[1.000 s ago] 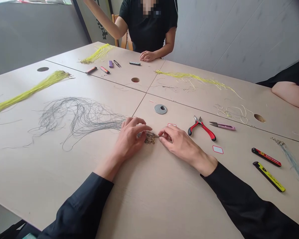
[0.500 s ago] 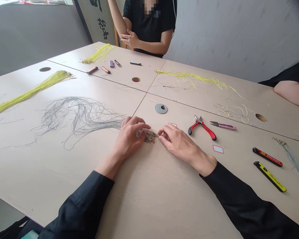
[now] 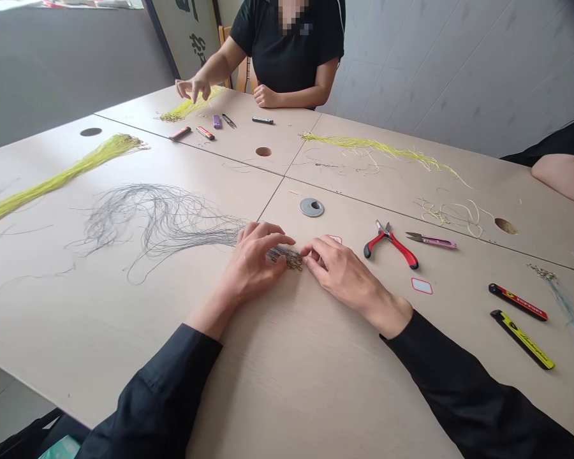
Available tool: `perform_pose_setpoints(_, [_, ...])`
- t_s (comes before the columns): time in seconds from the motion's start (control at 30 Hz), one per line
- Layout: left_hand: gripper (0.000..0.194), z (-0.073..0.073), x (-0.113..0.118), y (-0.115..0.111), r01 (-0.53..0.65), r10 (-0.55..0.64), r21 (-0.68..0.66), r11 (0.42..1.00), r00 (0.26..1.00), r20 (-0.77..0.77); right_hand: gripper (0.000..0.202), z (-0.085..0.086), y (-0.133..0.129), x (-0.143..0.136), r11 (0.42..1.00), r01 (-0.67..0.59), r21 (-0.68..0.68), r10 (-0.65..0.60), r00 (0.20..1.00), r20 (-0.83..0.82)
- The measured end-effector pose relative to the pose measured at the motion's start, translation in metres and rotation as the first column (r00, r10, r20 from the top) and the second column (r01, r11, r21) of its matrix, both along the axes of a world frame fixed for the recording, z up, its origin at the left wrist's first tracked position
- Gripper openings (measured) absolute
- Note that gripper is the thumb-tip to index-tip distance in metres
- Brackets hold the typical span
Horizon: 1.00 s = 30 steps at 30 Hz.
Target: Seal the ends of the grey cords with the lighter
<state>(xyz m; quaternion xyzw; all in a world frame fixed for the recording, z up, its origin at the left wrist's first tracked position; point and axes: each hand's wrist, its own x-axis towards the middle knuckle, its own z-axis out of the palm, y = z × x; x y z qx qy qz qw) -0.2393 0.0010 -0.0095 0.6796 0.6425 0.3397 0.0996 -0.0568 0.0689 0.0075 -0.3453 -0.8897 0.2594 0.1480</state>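
Observation:
A bundle of thin grey cords (image 3: 191, 237) fans out loosely to the left and narrows toward my hands. Small brassy metal ends (image 3: 294, 260) are clustered at its right tip. My left hand (image 3: 256, 258) curves over the narrow part, thumb on the near side and fingers on the far side, pressing the cords together. At the tip, my right hand (image 3: 337, 264) has its thumb and forefinger pinched beside the metal ends; whatever sits between those fingertips is too small to make out.
Red-handled pliers (image 3: 391, 245), pink thread snips (image 3: 431, 241) and two cutter knives (image 3: 521, 338) lie to the right. Yellow cord bundles (image 3: 76, 172) rest at the left and back. A co-worker (image 3: 291, 57) sits opposite; another person's arm (image 3: 562, 175) is at right. Table holes include one (image 3: 506, 226).
The co-worker opposite has lowered a raised arm and now reaches over the far yellow bundle. My left hand's thumb has shifted slightly toward the metal ends; the view has moved a little.

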Motion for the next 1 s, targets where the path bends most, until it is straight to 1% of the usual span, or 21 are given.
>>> perform_pose_setpoints(0.07, [0.030,-0.001,-0.001,0.001,-0.012,0.012,0.009,1.000,1.000,0.020,0.006,0.001,-0.003,0.001,1.000,-0.012,-0.009,0.012,1.000,0.011])
perform_pose_setpoints(0.13, [0.033,-0.001,-0.001,0.001,-0.020,0.019,0.013,1.000,0.999,0.035,0.004,0.000,-0.006,0.002,0.999,-0.037,-0.006,0.037,0.999,0.035])
perform_pose_setpoints(0.27, [0.040,0.000,-0.002,0.001,-0.023,0.022,0.008,1.000,0.999,0.042,0.007,-0.001,-0.010,0.001,1.000,-0.017,-0.006,0.017,0.999,0.036])
perform_pose_setpoints(0.43, [0.037,0.001,-0.001,0.001,-0.039,0.039,0.003,0.999,0.998,0.045,0.002,-0.002,-0.015,-0.006,1.000,-0.018,0.023,0.017,0.999,0.043])
perform_pose_setpoints(0.67, [0.036,0.001,-0.002,0.002,-0.053,0.053,0.002,0.999,0.996,0.068,0.008,-0.005,-0.017,-0.009,0.998,-0.001,0.057,-0.004,0.997,0.081])
perform_pose_setpoints(0.8, [0.034,0.002,-0.002,0.002,-0.065,0.065,0.000,0.998,0.993,0.095,0.008,-0.004,-0.017,-0.008,0.999,0.012,0.047,-0.015,0.997,0.077])
perform_pose_setpoints(1.0, [0.034,0.000,-0.002,0.003,-0.095,0.094,0.014,0.995,0.993,0.073,0.006,-0.003,-0.014,-0.008,0.998,0.055,0.008,-0.056,0.997,0.049])
